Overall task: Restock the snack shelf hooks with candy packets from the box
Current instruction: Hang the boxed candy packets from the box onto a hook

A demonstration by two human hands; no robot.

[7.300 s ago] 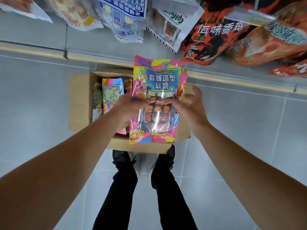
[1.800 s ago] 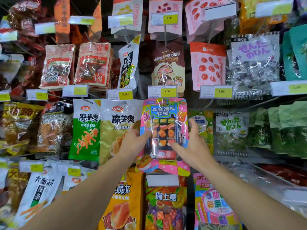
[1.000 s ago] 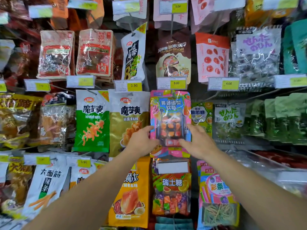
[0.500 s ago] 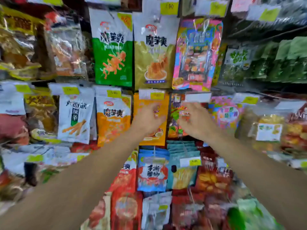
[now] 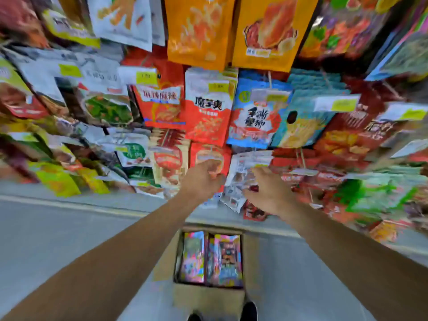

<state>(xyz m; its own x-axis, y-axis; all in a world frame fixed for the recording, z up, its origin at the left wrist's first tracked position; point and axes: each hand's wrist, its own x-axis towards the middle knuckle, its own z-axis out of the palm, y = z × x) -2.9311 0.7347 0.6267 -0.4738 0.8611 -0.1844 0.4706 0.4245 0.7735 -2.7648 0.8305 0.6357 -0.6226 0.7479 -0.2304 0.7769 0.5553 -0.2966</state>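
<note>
A cardboard box [image 5: 208, 297] stands on the floor below me, with pink and blue candy packets [image 5: 225, 260] standing upright in it. My left hand [image 5: 201, 179] and my right hand [image 5: 269, 191] hover side by side in front of the lowest rows of hanging snack packets. Both hold nothing and their fingers are loosely curled. The frame is blurred by head motion. The candy packet hung earlier is out of view above.
Rows of snack packets hang on hooks across the shelf, among them orange bags [image 5: 199, 31] and a blue packet [image 5: 254, 112]. Yellow price tags [image 5: 342, 104] stick out on hook ends. A yellow strip [image 5: 69, 206] runs along the shelf base above grey floor tiles [image 5: 58, 251].
I let go of the candy packet, which stayed hanging on its hook. My view and both empty hands have dropped down the shelf, and the box has come into sight.
</note>
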